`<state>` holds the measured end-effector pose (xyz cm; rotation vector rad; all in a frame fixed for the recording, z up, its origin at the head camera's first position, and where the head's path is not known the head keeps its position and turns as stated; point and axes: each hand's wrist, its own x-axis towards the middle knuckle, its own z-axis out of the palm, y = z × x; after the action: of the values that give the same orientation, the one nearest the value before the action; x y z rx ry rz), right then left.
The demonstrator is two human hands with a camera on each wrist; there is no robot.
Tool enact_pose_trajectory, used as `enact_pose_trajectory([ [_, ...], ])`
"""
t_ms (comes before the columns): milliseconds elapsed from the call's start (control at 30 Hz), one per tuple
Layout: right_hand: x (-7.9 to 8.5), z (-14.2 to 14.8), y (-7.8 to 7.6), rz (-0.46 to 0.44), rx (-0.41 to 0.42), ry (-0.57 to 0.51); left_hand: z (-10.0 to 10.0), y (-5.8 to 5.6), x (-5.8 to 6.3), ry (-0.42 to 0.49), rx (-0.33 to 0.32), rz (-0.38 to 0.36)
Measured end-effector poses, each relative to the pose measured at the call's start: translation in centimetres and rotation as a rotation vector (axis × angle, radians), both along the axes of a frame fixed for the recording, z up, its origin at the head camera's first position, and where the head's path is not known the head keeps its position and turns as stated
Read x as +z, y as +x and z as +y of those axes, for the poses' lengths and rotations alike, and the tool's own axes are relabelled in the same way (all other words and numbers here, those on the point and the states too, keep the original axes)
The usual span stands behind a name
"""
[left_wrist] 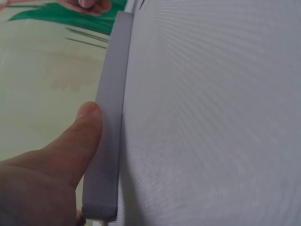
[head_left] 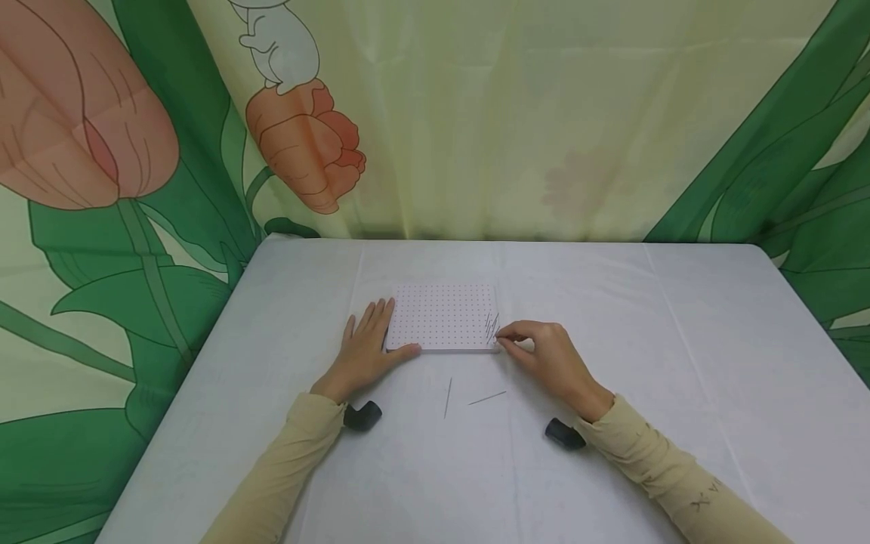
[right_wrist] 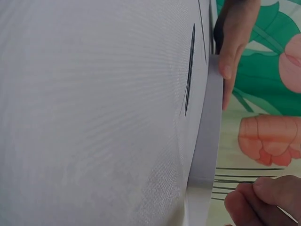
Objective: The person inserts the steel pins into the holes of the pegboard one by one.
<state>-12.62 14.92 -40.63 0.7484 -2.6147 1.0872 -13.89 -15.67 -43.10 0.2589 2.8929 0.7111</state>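
Observation:
A white board [head_left: 438, 317] with a grid of small holes lies on the table. My left hand [head_left: 363, 353] rests against its left side with fingers straight, and the thumb [left_wrist: 87, 125] presses its front edge. Several thin dark needles [right_wrist: 249, 168] stand up from the board's right part, slightly tilted in the head view. At the front right corner my right hand [head_left: 550, 359] pinches one such needle between thumb and forefinger; the fingertips [right_wrist: 265, 186] partly hide it. Two more needles lie on the cloth before the board, one nearly lengthwise [head_left: 448, 398] and one slanting [head_left: 487, 398].
A white cloth [head_left: 646, 340] covers the table. Black wrist devices [head_left: 362, 416] sit at both cuffs. A printed curtain [head_left: 476, 136] with a carrot, tulip and green leaves hangs behind the table's far edge.

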Motion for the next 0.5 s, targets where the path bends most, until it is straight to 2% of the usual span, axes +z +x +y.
enact_pose_trajectory([
  [500, 0.11, -0.25, -0.30, -0.073, -0.020, 0.050, -0.08, -0.18, -0.14, -0.010, 0.001, -0.011],
])
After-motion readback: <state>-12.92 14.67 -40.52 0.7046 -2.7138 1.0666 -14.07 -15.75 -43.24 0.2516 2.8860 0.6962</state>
